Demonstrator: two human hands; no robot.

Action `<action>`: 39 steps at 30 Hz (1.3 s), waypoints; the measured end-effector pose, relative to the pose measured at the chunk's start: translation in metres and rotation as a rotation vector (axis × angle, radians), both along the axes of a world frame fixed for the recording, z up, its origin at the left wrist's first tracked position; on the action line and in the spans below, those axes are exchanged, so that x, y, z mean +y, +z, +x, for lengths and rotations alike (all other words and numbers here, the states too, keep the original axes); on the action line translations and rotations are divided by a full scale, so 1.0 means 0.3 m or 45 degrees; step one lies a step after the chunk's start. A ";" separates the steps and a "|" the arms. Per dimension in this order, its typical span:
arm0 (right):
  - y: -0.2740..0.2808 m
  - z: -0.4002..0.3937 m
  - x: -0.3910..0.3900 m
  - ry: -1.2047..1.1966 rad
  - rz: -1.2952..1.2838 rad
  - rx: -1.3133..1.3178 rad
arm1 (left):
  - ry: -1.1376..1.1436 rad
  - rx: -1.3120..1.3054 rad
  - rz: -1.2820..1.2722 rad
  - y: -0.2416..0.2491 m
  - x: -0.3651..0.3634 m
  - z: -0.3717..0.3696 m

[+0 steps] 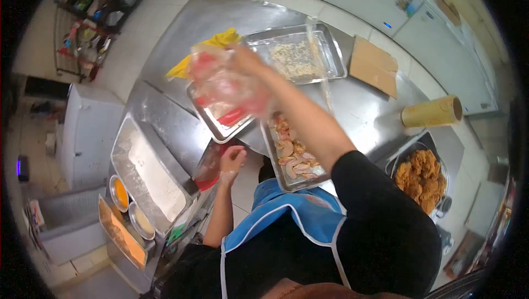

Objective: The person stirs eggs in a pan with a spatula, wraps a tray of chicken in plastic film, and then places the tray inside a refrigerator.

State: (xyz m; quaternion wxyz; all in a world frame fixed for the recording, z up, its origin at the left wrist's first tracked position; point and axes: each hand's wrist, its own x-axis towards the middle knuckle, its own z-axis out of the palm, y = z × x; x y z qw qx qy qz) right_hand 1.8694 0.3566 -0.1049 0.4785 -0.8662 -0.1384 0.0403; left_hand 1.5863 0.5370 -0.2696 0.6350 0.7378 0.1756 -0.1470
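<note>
My right hand (245, 59) is closed on the top of a clear plastic bag (228, 81) with red print, blurred by motion. The bag hangs over a small metal tray (225, 132), hiding most of what lies in it. My left hand (232, 161) hovers near that tray's front corner, fingers loosely curled and nothing visible in them. Beside it, a red plastic piece (207, 182) shows below the table edge. Under my right forearm, a metal tray (280, 180) holds raw meat pieces (297, 161). A yellow cloth (223, 38) lies behind the bag.
At the back, a metal tray (339, 70) holds pale crumbly bits, next to cardboard (373, 65). A plastic-wrap roll (431, 112) and fried food (421, 180) are right. Left stand a flour bin (154, 175), a bowl of orange liquid (119, 191) and a pale bowl (142, 222).
</note>
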 end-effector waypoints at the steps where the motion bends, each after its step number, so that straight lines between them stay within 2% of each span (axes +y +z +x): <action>1: -0.040 -0.003 0.068 -0.133 -0.080 0.086 | 0.032 -0.110 -0.003 -0.062 0.038 0.001; 4: -0.130 -0.094 0.057 -0.232 0.131 -0.269 | 0.123 -0.243 0.258 -0.049 0.103 0.056; 6: -0.180 -0.172 -0.112 -0.361 0.105 -0.283 | 0.172 -0.343 0.376 -0.088 0.155 0.085; 8: -0.317 -0.254 -0.345 -0.709 0.107 -0.094 | 0.199 -0.558 0.614 -0.087 0.178 0.117; 9: -0.366 -0.304 -0.478 -0.823 -0.120 -0.113 | 0.206 -0.698 0.766 -0.071 0.177 0.131; 10: -0.398 -0.367 -0.580 -0.927 -0.229 -0.105 | 0.222 -0.624 0.694 -0.060 0.169 0.137; 12: -0.576 -0.462 -0.750 -1.003 -0.627 -0.321 | 0.242 -0.476 0.555 -0.033 0.149 0.139; 15: -0.630 -0.511 -0.829 -0.708 -0.554 0.208 | 0.055 -0.012 0.329 0.042 0.073 0.131; 18: -0.682 -0.460 -0.886 -0.629 -0.386 0.140 | -0.138 -0.084 0.229 -0.003 0.034 0.081; 19: -0.592 -0.432 -0.876 -0.579 -0.232 0.100 | -0.200 -0.093 0.212 0.011 0.032 0.067; 20: -0.502 -0.402 -0.854 -0.634 -0.223 0.067 | -0.260 -0.099 0.196 0.033 0.032 0.055; 21: -0.375 -0.365 -0.831 -0.572 -0.295 -0.100 | -0.320 -0.105 0.180 0.048 0.040 0.044; 23: -0.164 -0.267 -0.781 -0.461 -0.239 -0.095 | -0.384 -0.103 0.165 0.058 0.071 0.020; 26: 0.232 -0.163 -0.570 -0.125 -0.328 -0.374 | -0.452 -0.088 0.217 0.073 0.138 -0.022; 28: 0.398 -0.108 -0.427 0.065 -0.275 -0.441 | -0.426 -0.083 0.167 0.129 0.152 -0.022; 31: 0.541 -0.030 -0.210 0.204 -0.142 -0.580 | -0.392 -0.100 0.169 0.134 0.162 -0.033; 33: 0.563 0.056 -0.090 0.287 0.107 -0.685 | -0.353 -0.107 0.170 0.115 0.155 -0.046; 35: 0.663 0.082 0.031 0.314 0.063 -0.763 | -0.338 -0.101 0.155 0.097 0.144 -0.040; 39: 0.718 0.162 0.214 0.405 0.327 -0.609 | -0.330 -0.157 0.141 0.095 0.104 -0.026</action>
